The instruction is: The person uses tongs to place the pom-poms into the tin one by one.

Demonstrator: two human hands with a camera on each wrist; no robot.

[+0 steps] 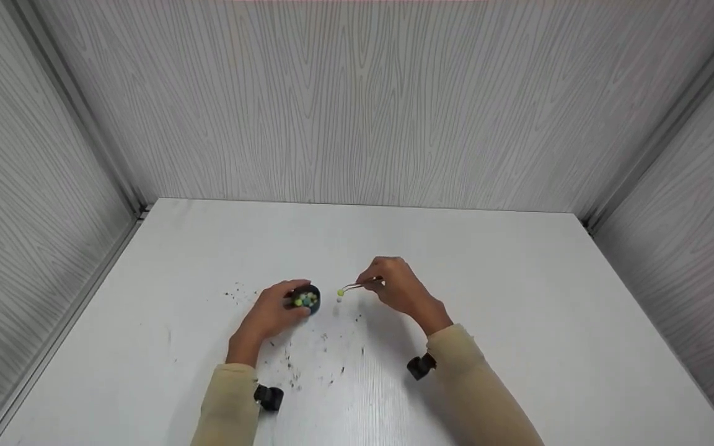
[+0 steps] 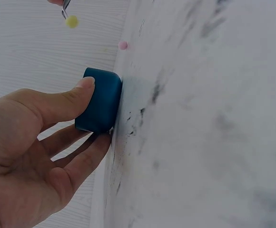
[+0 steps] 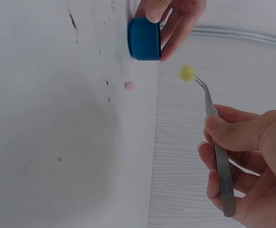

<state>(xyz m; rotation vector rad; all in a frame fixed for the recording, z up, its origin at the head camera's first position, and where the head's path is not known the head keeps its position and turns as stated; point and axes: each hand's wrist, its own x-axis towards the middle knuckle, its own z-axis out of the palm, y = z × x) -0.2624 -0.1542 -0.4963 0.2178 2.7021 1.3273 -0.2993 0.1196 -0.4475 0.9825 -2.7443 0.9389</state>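
Note:
My left hand (image 1: 275, 311) holds a small blue cup (image 2: 100, 100) on the table, thumb on one side and fingers on the other. Several small coloured balls (image 1: 306, 300) lie inside the cup, seen from above in the head view. In my right hand (image 3: 252, 156) is a pair of metal tweezers (image 3: 222, 164) with bent tips, pinched between thumb and fingers. Their tips grip a yellow ball (image 3: 187, 73), raised above the table to the right of the cup. A pink ball (image 3: 130, 85) rests on the tabletop near the cup, below the raised one.
The white table (image 1: 487, 279) carries dark smudges and specks (image 1: 289, 371) in front of the cup. Grey wood-grained panels (image 1: 357, 111) stand behind it and at both sides. A black wrist camera (image 1: 420, 367) sticks out from the right sleeve, another from the left.

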